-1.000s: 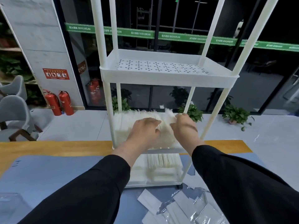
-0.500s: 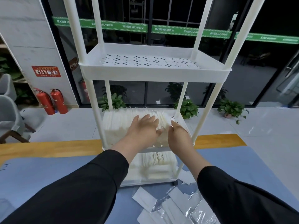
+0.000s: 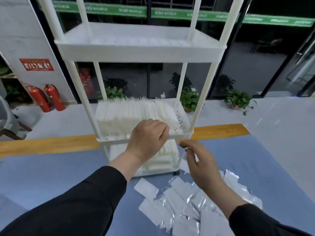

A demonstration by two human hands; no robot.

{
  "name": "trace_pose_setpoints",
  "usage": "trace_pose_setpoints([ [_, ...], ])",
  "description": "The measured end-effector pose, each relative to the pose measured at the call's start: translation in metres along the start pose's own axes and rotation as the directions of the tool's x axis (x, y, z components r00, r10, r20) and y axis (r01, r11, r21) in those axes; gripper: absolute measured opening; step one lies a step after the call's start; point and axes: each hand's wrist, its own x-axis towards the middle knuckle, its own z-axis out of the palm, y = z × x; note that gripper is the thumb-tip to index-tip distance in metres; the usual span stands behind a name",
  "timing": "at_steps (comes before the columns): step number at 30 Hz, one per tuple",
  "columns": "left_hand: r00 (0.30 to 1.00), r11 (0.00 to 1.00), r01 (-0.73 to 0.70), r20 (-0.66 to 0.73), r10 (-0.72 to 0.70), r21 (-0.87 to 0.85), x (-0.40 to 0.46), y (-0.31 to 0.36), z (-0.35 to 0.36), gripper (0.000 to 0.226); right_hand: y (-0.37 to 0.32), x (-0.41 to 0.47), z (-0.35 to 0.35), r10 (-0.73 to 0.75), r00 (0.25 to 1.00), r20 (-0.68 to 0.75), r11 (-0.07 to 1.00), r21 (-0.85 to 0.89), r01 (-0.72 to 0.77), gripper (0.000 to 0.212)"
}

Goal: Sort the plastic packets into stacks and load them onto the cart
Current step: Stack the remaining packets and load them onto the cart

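A white three-tier cart [image 3: 141, 50] stands on the blue mat [image 3: 51, 176]. Its middle shelf carries a row of upright white plastic packets [image 3: 126, 113]; more packets [image 3: 163, 160] lie stacked on the bottom shelf. A loose heap of packets [image 3: 179, 206] lies on the mat in front of the cart, to the right. My left hand [image 3: 148, 137] hovers at the middle shelf's front edge, fingers loosely curled and holding nothing. My right hand [image 3: 202, 166] is lower and to the right of that shelf, above the heap, blurred, with relaxed fingers holding nothing.
The cart's top shelf holds nothing. A wooden table edge [image 3: 51, 145] runs behind the mat. Beyond are a grey chair [image 3: 6, 120] at the left, two red fire extinguishers [image 3: 46, 97], potted plants [image 3: 238, 99] and glass walls.
Both hands have drawn back from the row of packets on the middle shelf. The right hand has dropped below the shelf toward the loose heap. The view has tilted down.
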Motion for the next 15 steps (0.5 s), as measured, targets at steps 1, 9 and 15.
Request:
trace_pose_setpoints([
  [1, 0.999, 0.998, -0.029, -0.014, 0.028, -0.048, -0.016, 0.01, 0.002, 0.038, 0.011, -0.017, -0.007, 0.036, 0.999, 0.016, 0.999, -0.026, -0.035, 0.028],
  [9, 0.727, 0.861, 0.505, 0.506, -0.464, 0.063, -0.145, 0.068, 0.035, 0.038, 0.106, -0.122, -0.037, 0.521, 0.783, 0.339, 0.842, -0.354, -0.407, 0.023],
  [15, 0.275, 0.618, 0.689, 0.653, -0.706, 0.378, -0.2, 0.061, 0.038, 0.025, 0.117, -0.144, -0.018, 0.492, 0.634, 0.597, 0.867, -0.403, -0.294, 0.041],
])
